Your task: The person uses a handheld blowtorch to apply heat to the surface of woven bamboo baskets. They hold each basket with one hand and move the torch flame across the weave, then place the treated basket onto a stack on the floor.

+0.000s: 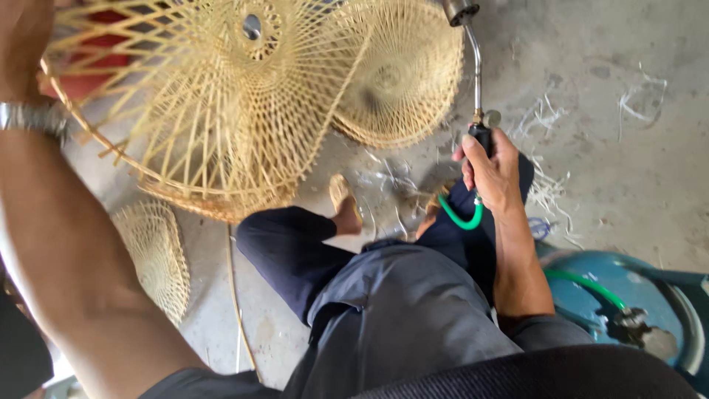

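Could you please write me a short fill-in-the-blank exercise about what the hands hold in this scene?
1. The right hand grips a gas torch fed by a hose coloured ____.
2. The left hand holds up a woven ____ by its rim.
3. The hose leads to a ____ gas cylinder at the person's right.
4. A second basket lies on the ____.

Missing words: green; basket; blue; floor
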